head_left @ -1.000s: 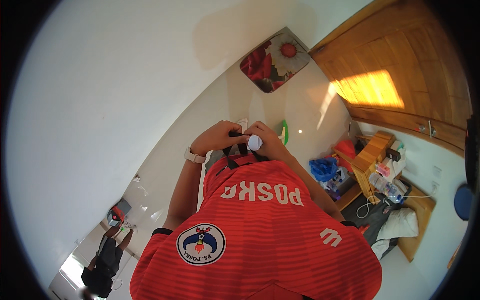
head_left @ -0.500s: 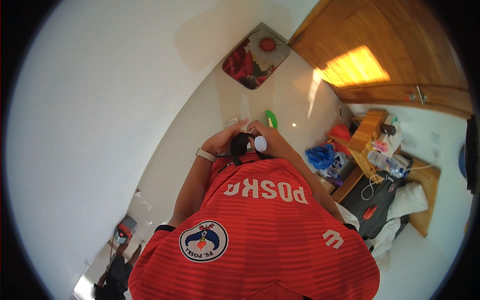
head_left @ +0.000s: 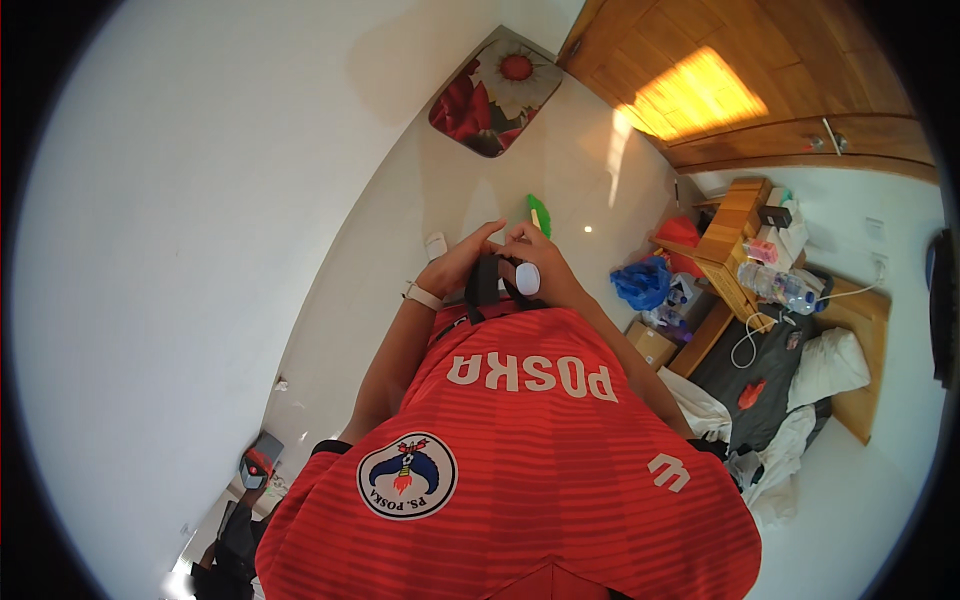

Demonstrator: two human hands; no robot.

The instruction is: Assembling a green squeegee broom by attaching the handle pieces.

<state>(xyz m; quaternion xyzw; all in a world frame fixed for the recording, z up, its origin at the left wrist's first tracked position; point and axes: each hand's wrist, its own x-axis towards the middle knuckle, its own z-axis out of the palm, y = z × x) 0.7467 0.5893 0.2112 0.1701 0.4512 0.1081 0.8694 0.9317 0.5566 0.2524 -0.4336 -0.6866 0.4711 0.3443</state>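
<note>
- Before the chest, both hands meet over a small black device (head_left: 484, 283) held just above the red shirt (head_left: 520, 450); the device sits between them, at the shirt's collar edge
- left hand (head_left: 455, 265) curls round the device's left side, fingers closed on it; a pale watch (head_left: 422, 296) bands the wrist
- right hand (head_left: 540, 262) presses in from the right, fingers bent; a white round button (head_left: 527, 279) lies under it, touching the device; whether this hand grips it or only rests on it, I cannot tell
- beyond the hands, a green object (head_left: 539, 213) lies on the pale floor (head_left: 470, 190); a flowered mat (head_left: 495, 97) lies farther off, near the wooden door (head_left: 720, 90)
- to the right, well apart, a wooden shelf (head_left: 735, 235) with bottles, a blue bag (head_left: 643, 283) just beside it, and a dark mattress (head_left: 760, 370) with white bedding
</note>
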